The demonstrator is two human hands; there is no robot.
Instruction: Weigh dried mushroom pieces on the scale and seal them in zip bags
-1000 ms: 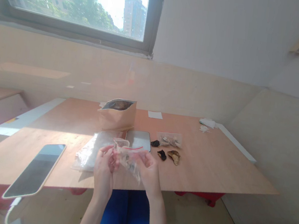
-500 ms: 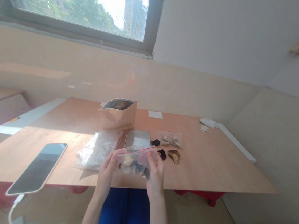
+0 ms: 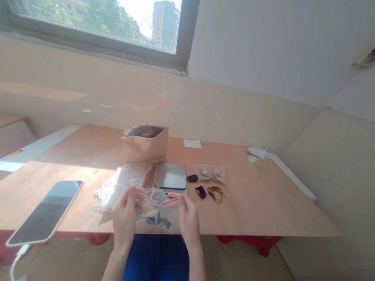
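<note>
While both hands grip a small clear zip bag [image 3: 156,210] by its red-striped top edge, the left hand [image 3: 125,217] pinches the left corner and the right hand [image 3: 187,218] pinches the right corner, so the bag hangs between them just over the near edge of the bench [image 3: 268,206]. The hands are apart, each clamped on its own end of the bag, and the mouth of the bag stands partly open between them. Pale and dark dried pieces lie in the bottom of the bag. Just left of the left hand lies a stack of clear bags [image 3: 119,186], and well out to the left a phone [image 3: 45,211] rests face up at the bench edge with a cable at its near end. Just beyond the hands sits a small scale [image 3: 171,176]. Beyond the right hand lie three loose dried pieces [image 3: 215,193] and, past them, another small clear bag [image 3: 209,173] with pieces in it. Farther back, beyond the left hand, stands an open brown paper pouch [image 3: 145,144].
</note>
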